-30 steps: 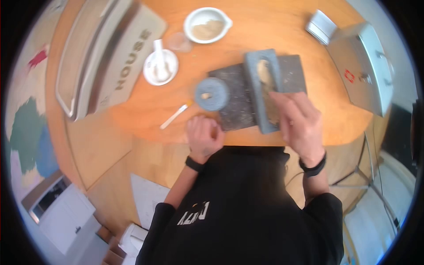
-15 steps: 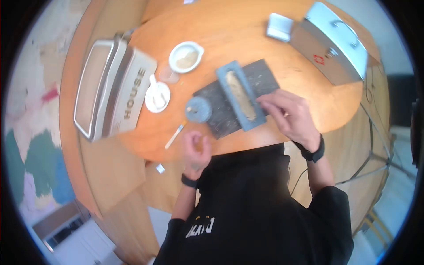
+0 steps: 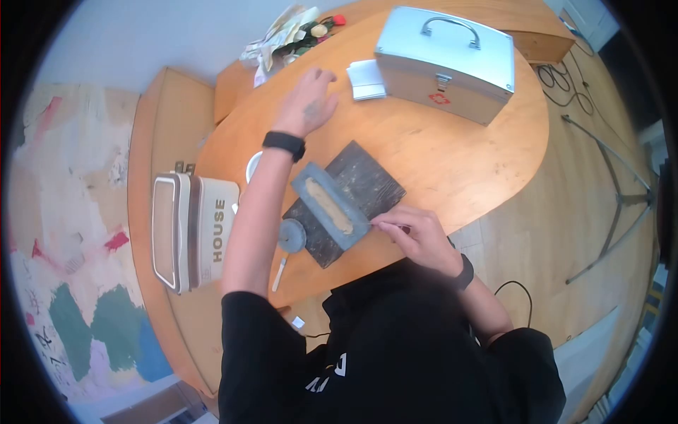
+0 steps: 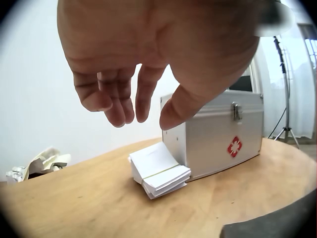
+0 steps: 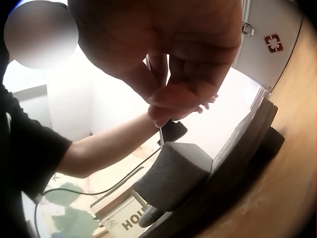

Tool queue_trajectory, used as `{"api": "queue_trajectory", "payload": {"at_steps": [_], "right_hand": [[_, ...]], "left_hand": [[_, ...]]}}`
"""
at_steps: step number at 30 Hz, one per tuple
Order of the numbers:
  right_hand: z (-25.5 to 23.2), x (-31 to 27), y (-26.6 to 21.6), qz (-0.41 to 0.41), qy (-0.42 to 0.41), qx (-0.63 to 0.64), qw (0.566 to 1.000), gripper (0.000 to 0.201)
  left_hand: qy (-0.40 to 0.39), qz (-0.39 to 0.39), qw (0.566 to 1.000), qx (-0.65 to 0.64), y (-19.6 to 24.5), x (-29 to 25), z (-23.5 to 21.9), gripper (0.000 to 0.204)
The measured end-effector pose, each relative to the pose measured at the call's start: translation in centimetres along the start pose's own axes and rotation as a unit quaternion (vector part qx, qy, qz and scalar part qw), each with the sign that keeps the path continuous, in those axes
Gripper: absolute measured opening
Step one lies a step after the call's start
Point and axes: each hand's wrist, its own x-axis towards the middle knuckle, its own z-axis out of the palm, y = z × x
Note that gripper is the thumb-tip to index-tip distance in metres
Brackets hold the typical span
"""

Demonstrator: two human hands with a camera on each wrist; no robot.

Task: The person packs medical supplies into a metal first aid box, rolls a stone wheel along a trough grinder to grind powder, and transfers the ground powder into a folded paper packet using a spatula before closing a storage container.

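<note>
My left hand (image 3: 307,102) reaches out over the far side of the table. In the left wrist view its fingers hang loosely bent with nothing between them, above and behind a banded stack of white paper slips (image 4: 161,168). My right hand (image 3: 420,244) pinches a thin metal stick (image 5: 162,136), its tip at the near end of a grey stone trough (image 3: 349,210). A strip of tan powder (image 3: 330,205) lies along the trough's hollow. Beneath the trough is a dark slab (image 3: 374,173). A round grey disc (image 3: 291,235) sits at the slab's left corner.
Behind the paper slips stands a silver first-aid case (image 3: 438,63). A small brush (image 3: 280,274) lies near the front edge. On the left are a HOUSE-marked case (image 3: 215,233) and a white bowl (image 3: 253,166) partly behind my left arm. A wrapped bouquet (image 3: 282,42) lies at the back.
My left hand has swung from the table's front edge to the far side, near the paper slips. My right hand stays beside the trough's near end. The head view has turned right.
</note>
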Motion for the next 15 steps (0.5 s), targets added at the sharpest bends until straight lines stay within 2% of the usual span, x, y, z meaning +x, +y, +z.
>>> {"api": "queue_trajectory", "payload": {"at_steps": [1, 2, 4, 5, 7, 11, 15], "right_hand": [[-0.4, -0.4, -0.1, 0.021, 0.003, 0.041, 0.999, 0.013], [-0.9, -0.8, 0.0, 0.021, 0.009, 0.042, 0.999, 0.013], [-2.1, -1.2, 0.4, 0.097, 0.017, 0.135, 0.986, 0.015], [-2.6, -1.3, 0.6, 0.097, 0.024, 0.135, 0.986, 0.015], [-3.0, -1.8, 0.8, 0.146, 0.058, 0.192, 0.969, 0.015], [-4.0, -2.0, 1.0, 0.138, 0.035, 0.176, 0.974, 0.017], [-3.5, -1.5, 1.6, 0.119, 0.029, 0.165, 0.979, 0.015]], "left_hand": [[-0.031, 0.004, 0.999, 0.007, -0.4, 1.3, 1.5, 0.031], [-0.033, 0.010, 0.999, 0.007, -0.5, 2.4, 2.6, 0.031], [-0.040, 0.016, 0.999, 0.027, -0.9, 4.6, 4.8, 0.034], [-0.042, 0.023, 0.999, 0.026, -1.4, 5.5, 5.8, 0.034], [-0.032, 0.011, 0.999, 0.002, -2.2, 6.1, 7.0, 0.033], [-0.055, -0.006, 0.998, -0.021, -2.5, 7.1, 6.7, 0.026], [-0.016, 0.072, 0.993, 0.091, -2.3, 6.9, 6.2, 0.016]]}}
